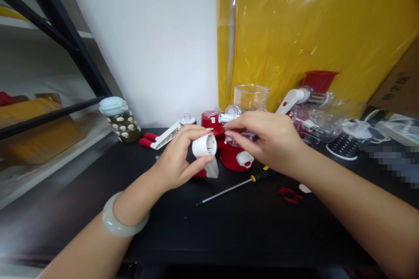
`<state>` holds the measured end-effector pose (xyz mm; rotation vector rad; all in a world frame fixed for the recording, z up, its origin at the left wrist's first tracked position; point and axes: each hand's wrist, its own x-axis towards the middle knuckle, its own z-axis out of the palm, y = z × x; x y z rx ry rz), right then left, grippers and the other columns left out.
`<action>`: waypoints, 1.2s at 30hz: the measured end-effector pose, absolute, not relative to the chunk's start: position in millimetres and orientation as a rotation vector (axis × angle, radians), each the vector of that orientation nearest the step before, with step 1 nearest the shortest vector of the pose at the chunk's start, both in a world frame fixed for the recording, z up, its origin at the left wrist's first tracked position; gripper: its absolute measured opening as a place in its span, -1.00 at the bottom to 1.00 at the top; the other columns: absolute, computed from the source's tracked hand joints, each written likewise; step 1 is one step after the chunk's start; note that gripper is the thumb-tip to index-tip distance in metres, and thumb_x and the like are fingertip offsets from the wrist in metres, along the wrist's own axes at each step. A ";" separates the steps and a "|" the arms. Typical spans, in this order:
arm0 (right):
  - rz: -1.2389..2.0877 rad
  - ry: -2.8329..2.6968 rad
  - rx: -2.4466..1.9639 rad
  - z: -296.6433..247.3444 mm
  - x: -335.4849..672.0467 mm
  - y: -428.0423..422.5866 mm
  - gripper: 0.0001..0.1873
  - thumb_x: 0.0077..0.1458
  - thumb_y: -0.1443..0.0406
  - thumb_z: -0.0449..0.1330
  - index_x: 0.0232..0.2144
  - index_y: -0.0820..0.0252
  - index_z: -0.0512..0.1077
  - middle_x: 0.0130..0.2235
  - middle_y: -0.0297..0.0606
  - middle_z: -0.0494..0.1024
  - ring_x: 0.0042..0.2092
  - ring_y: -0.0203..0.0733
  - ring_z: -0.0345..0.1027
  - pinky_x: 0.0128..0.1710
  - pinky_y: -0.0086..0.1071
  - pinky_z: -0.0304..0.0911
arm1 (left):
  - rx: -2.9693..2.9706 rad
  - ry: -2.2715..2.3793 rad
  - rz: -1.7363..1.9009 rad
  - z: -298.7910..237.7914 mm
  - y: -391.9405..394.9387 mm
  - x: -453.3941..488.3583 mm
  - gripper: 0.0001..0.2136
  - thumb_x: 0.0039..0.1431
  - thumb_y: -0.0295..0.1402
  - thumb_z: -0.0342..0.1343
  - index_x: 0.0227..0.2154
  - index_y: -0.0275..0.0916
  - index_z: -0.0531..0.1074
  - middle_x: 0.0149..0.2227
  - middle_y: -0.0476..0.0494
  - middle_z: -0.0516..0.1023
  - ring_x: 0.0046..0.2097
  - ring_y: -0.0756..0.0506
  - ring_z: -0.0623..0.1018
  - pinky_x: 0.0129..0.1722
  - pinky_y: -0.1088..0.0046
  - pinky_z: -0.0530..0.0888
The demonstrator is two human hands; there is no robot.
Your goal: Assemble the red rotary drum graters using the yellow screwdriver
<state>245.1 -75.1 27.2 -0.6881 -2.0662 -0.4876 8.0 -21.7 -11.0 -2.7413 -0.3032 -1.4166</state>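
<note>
My left hand (173, 159) grips a short white plastic tube (197, 147) between thumb and fingers, its hollow, ribbed end facing right. To its right, my right hand (275, 139) has thumb and index finger pinched together; what sits between the tips is too small to make out. Behind both hands stands a rotary grater with a clear hopper (251, 96), a red base (231, 160) and a white knob (245, 159). A screwdriver (229, 191) lies on the black table under my right hand. Nearby are a red plastic clip (290, 195) and a white oval piece (305, 188).
A white crank handle with red grips (166, 136) and a jar with a pale blue lid (119, 120) stand left. A grater drum (348, 141) and red hopper (319, 81) are right. Shelving (75, 48) borders the left; a cardboard box (397, 80) the right.
</note>
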 end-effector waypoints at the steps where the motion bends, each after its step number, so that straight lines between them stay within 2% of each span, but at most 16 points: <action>1: -0.486 -2.048 -0.733 31.4 247.1 -77.5 -0.96 0.17 0.36 0.25 -0.29 0.22 0.46 -0.34 -0.28 0.61 -0.31 -0.27 0.48 -0.30 -0.44 0.34 | -2.744 -0.325 -1.435 -10.9 -20.3 6.3 -0.55 0.21 -0.33 0.21 0.14 -0.20 0.28 -0.01 -0.28 0.47 0.01 -0.20 0.48 0.01 0.15 0.47; 6: -0.424 -2.217 -0.856 29.3 247.8 -80.9 -0.87 0.16 0.29 0.27 -0.39 0.22 0.41 -0.44 -0.35 0.53 -0.43 -0.30 0.40 -0.45 -0.44 0.20 | -2.809 -0.454 -1.599 -13.0 -15.1 1.7 -0.62 0.31 -0.32 0.05 0.16 -0.19 0.27 0.00 -0.28 0.44 -0.01 -0.18 0.49 0.02 0.15 0.47; 9: -0.393 -2.430 -0.898 14.7 242.9 -80.7 -0.75 0.29 0.24 0.13 -0.42 0.23 0.44 -0.45 -0.30 0.52 -0.43 -0.28 0.39 -0.44 -0.41 0.15 | -2.967 -0.417 -1.707 -17.4 -13.2 0.5 -0.64 0.34 -0.30 -0.01 0.16 -0.15 0.25 -0.03 -0.23 0.39 -0.21 -0.08 0.54 -0.22 0.32 0.56; 12: -0.231 -2.604 -1.049 -2.3 238.7 -88.3 -0.62 0.34 0.16 0.03 -0.43 0.22 0.46 -0.42 -0.27 0.51 -0.40 -0.27 0.40 -0.42 -0.40 0.13 | -3.116 -0.479 -1.802 -21.8 -11.9 -1.8 -0.66 0.34 -0.24 -0.01 0.13 -0.14 0.26 -0.04 -0.19 0.37 -0.38 0.02 0.51 -0.44 0.47 0.55; 15: -0.161 -2.782 -1.197 -21.2 238.9 -101.3 -0.69 0.27 0.11 0.13 -0.37 0.20 0.49 -0.33 -0.24 0.53 -0.34 -0.20 0.43 -0.41 -0.38 0.17 | -3.208 -0.598 -1.853 -23.7 -11.4 -4.5 -0.66 0.33 -0.16 -0.01 0.08 -0.17 0.30 -0.07 -0.20 0.39 -0.36 -0.02 0.52 -0.52 0.51 0.53; 17: -0.235 -2.819 -1.264 -33.5 242.1 -108.2 -0.78 0.19 0.16 0.23 -0.33 0.21 0.51 -0.29 -0.21 0.53 -0.29 -0.14 0.45 -0.37 -0.35 0.22 | -3.305 -0.633 -1.855 -23.7 -11.5 -5.5 -0.66 0.33 -0.12 -0.02 0.06 -0.17 0.29 -0.13 -0.17 0.40 -0.38 -0.03 0.53 -0.57 0.50 0.53; 21: -0.430 -2.806 -1.207 -48.9 252.3 -112.0 -0.92 0.16 0.34 0.22 -0.29 0.23 0.51 -0.28 -0.19 0.52 -0.22 -0.09 0.43 -0.25 -0.29 0.27 | -3.486 -0.788 -1.747 -21.3 -13.2 -4.6 -0.65 0.34 -0.09 -0.04 0.04 -0.17 0.30 -0.27 -0.10 0.43 -0.45 -0.02 0.50 -0.58 0.45 0.56; 23: -0.447 -2.805 -1.179 -48.6 258.2 -111.8 -0.93 0.14 0.38 0.19 -0.31 0.21 0.49 -0.30 -0.20 0.51 -0.24 -0.10 0.41 -0.26 -0.28 0.26 | -3.580 -0.892 -1.701 -19.3 -14.3 -2.7 -0.66 0.34 -0.07 -0.04 0.01 -0.18 0.30 -0.28 -0.10 0.43 -0.42 -0.03 0.49 -0.58 0.44 0.57; 27: -0.299 -2.750 -1.321 -39.6 273.8 -111.8 -0.91 0.12 0.36 0.19 -0.27 0.18 0.45 -0.24 -0.20 0.51 -0.24 -0.08 0.41 -0.27 -0.26 0.26 | -3.735 -1.051 -1.671 -16.5 -14.5 1.5 -0.68 0.31 -0.07 0.00 -0.07 -0.21 0.32 -0.26 -0.11 0.41 -0.33 -0.06 0.50 -0.58 0.43 0.59; 31: -0.284 -2.727 -1.471 -42.2 287.9 -105.7 -0.89 0.13 0.38 0.19 -0.25 0.18 0.47 -0.26 -0.20 0.54 -0.25 -0.05 0.45 -0.27 -0.24 0.28 | -3.851 -1.112 -1.590 -17.5 -12.5 3.0 -0.70 0.31 -0.09 0.00 -0.11 -0.22 0.33 -0.34 -0.08 0.43 -0.39 -0.05 0.51 -0.58 0.46 0.57; 36: -0.200 -2.783 -1.351 -44.2 294.1 -98.7 -0.91 0.16 0.42 0.16 -0.32 0.17 0.46 -0.28 -0.23 0.56 -0.23 -0.09 0.47 -0.15 -0.21 0.31 | -3.927 -1.359 -1.293 -22.1 -9.8 2.5 -0.71 0.33 -0.09 -0.04 -0.10 -0.21 0.31 -0.38 -0.07 0.46 -0.43 -0.06 0.54 -0.53 0.43 0.57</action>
